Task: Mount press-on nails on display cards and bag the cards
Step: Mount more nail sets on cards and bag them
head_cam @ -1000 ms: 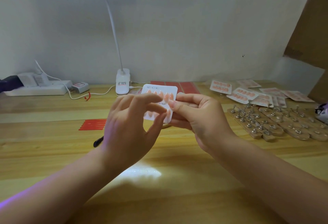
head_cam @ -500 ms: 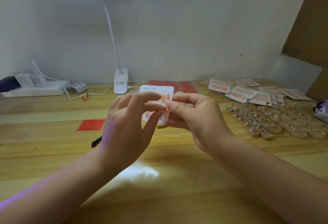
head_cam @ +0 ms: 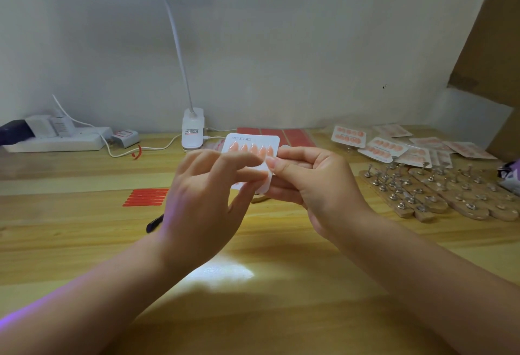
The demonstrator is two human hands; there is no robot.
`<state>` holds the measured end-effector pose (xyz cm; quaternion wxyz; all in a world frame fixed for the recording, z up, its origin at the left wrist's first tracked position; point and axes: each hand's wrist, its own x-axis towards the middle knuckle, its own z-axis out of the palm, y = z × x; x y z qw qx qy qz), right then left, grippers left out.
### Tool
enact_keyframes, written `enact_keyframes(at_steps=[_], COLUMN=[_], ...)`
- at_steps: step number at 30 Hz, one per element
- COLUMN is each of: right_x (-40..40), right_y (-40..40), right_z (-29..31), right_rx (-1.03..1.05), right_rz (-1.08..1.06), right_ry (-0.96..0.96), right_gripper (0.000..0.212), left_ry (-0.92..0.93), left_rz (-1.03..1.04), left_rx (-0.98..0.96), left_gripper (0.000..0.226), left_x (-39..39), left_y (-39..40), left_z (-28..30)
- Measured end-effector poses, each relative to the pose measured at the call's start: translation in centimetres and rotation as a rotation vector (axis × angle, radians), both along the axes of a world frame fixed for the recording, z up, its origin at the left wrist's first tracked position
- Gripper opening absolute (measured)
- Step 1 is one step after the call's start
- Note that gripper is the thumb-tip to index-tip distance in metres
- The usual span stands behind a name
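Observation:
A white display card (head_cam: 253,143) with a row of pink press-on nails stands upright above the wooden table, between both hands. My right hand (head_cam: 312,186) grips the card's right edge between thumb and fingers. My left hand (head_cam: 205,200) covers the card's lower half, its thumb and forefinger pinched against the card's face; whether a nail is between them is hidden. Finished cards (head_cam: 385,146) with pink nails lie spread at the back right.
Wooden strips with metal nail stands (head_cam: 439,194) lie at the right. Red adhesive strips (head_cam: 146,197) and a black pen (head_cam: 154,223) lie left of my hands. A lamp base (head_cam: 192,128), red sheets (head_cam: 281,135) and a power strip (head_cam: 56,140) line the back wall.
Both hands and the card stay at about the same place. My left fingers have shifted slightly over the card's face, uncovering the top row of nails.

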<state>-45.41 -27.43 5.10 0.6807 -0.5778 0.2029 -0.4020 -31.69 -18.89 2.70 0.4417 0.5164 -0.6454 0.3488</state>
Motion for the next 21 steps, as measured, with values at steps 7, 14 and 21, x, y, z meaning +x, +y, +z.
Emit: enact_keyframes(at_steps=[7,14,21], right_x=[0.3,0.3,0.4], right_y=[-1.0,-2.0,-2.4], right_z=[-0.7,-1.8,-3.0], right_rx=[0.024,0.003,0.052], right_rz=[-0.044,0.015,0.147], right_ry=[-0.015,-0.031,0.134], right_gripper=[0.011,0.012,0.029], left_ry=[0.362,1.328,1.374], left_rz=[-0.191,-0.347,-0.418], left_rx=[0.098,0.439,0.298], left_gripper=[0.035,0.065,0.056], left_x=[-0.1,2.2,3.0], left_y=[0.1,-1.1,-1.5], left_z=[-0.3,-0.7,-1.3])
